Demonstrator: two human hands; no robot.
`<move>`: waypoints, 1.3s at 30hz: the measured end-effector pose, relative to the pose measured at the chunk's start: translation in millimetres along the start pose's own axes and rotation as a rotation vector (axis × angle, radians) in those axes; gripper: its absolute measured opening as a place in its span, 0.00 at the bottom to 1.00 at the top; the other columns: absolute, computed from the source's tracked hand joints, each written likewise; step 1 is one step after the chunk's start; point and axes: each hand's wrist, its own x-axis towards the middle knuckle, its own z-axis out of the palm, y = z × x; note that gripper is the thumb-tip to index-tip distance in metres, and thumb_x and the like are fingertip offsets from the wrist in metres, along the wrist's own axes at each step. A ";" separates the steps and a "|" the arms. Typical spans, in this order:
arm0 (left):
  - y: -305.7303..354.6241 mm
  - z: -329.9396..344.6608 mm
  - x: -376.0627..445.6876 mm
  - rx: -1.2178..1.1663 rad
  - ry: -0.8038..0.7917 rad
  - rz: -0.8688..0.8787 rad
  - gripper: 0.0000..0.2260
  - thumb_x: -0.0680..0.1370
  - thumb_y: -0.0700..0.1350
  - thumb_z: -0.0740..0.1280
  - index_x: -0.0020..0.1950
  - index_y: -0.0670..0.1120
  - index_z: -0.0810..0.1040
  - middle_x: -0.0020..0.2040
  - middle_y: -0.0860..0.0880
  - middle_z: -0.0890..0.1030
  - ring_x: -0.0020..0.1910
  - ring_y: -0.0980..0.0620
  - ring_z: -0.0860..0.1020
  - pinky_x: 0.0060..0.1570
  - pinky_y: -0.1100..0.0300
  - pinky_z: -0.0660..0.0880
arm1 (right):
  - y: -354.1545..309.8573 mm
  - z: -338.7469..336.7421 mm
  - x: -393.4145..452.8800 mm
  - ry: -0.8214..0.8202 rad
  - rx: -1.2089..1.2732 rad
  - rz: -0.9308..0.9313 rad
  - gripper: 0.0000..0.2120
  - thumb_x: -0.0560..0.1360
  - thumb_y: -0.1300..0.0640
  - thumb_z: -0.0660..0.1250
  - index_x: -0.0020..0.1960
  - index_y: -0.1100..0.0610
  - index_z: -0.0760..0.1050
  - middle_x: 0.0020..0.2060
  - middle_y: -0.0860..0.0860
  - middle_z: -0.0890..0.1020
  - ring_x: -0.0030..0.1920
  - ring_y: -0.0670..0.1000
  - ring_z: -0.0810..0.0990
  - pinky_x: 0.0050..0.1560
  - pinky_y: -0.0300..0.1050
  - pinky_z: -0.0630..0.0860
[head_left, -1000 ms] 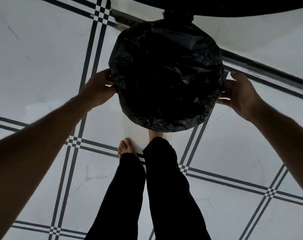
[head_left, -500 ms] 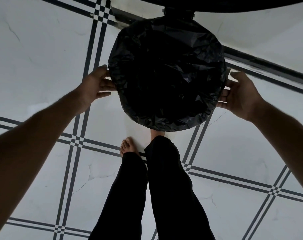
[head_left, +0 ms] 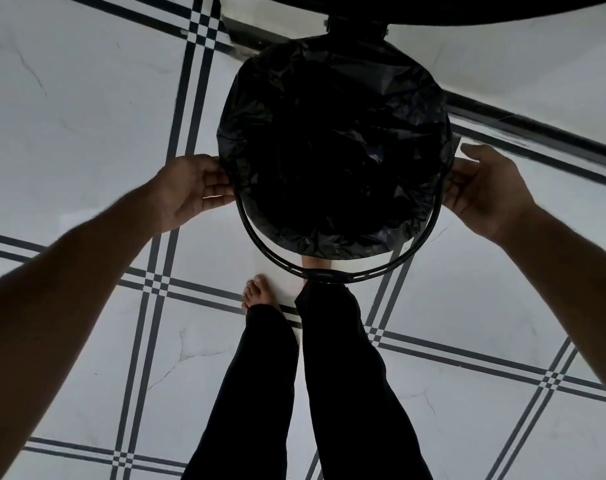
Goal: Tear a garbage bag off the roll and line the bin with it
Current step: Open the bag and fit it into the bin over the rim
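A round bin [head_left: 360, 27] stands on the tiled floor, lined with a black garbage bag [head_left: 332, 143] whose crinkled edge folds over the rim. A thin black hoop [head_left: 329, 273] curves below the bin's near side, its ends reaching up to both flanks. My left hand [head_left: 190, 192] is at the left flank, fingers stretched out and touching the hoop's end and the bag edge. My right hand [head_left: 485, 188] is at the right flank, thumb spread, fingertips against the hoop's other end. No roll of bags is in view.
My two legs in dark trousers [head_left: 312, 393] and bare feet stand just in front of the bin; one foot is partly under the hoop. White floor tiles with dark grid lines [head_left: 163, 282] surround it. A dark rounded edge [head_left: 433, 8] overhangs at the top.
Both hands have slid down along the bin's sides. The thin black hoop, hidden before, now shows below the bag's front edge.
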 end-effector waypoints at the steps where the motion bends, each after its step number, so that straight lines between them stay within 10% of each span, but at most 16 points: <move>1: 0.2 0.7 0.2 -0.012 0.012 0.004 0.12 0.81 0.39 0.55 0.48 0.44 0.78 0.41 0.48 0.84 0.44 0.51 0.82 0.55 0.56 0.79 | -3.4 2.8 0.4 -0.008 0.003 -0.025 0.12 0.78 0.53 0.63 0.43 0.57 0.82 0.37 0.49 0.82 0.37 0.48 0.78 0.44 0.39 0.76; 12: -1.8 -2.5 11.1 -0.064 0.089 0.081 0.07 0.79 0.34 0.65 0.49 0.44 0.80 0.40 0.52 0.86 0.43 0.57 0.85 0.46 0.64 0.81 | -9.6 17.0 -7.4 -0.011 -0.318 -0.325 0.03 0.70 0.54 0.75 0.42 0.52 0.84 0.42 0.46 0.87 0.45 0.46 0.84 0.51 0.41 0.80; 22: 24.6 6.3 19.7 0.048 0.049 0.117 0.13 0.79 0.32 0.60 0.49 0.48 0.80 0.43 0.53 0.83 0.45 0.55 0.81 0.49 0.61 0.80 | -12.4 18.0 -1.4 0.009 -0.199 -0.202 0.03 0.74 0.53 0.72 0.48 0.49 0.82 0.42 0.46 0.84 0.43 0.45 0.81 0.52 0.42 0.76; 27: 10.4 1.5 13.8 -0.109 0.080 0.084 0.19 0.74 0.30 0.51 0.52 0.45 0.78 0.46 0.50 0.81 0.47 0.52 0.81 0.52 0.56 0.79 | -19.0 15.6 -1.2 -0.008 -0.123 -0.108 0.23 0.61 0.42 0.77 0.52 0.52 0.81 0.43 0.48 0.78 0.42 0.48 0.75 0.58 0.45 0.71; 32: -2.8 1.3 3.3 -0.223 0.066 0.047 0.18 0.81 0.45 0.52 0.43 0.48 0.81 0.43 0.49 0.84 0.46 0.50 0.82 0.56 0.52 0.77 | -18.1 18.5 -1.9 -0.001 -0.104 -0.082 0.18 0.64 0.44 0.74 0.49 0.53 0.81 0.42 0.49 0.78 0.42 0.48 0.76 0.57 0.45 0.71; 39: -5.1 6.2 0.3 -0.105 0.057 -0.029 0.35 0.80 0.68 0.40 0.56 0.46 0.79 0.47 0.42 0.80 0.43 0.45 0.80 0.56 0.49 0.76 | -18.4 21.5 -0.5 0.008 -0.180 -0.071 0.13 0.71 0.44 0.71 0.50 0.50 0.78 0.41 0.47 0.78 0.42 0.49 0.75 0.51 0.45 0.74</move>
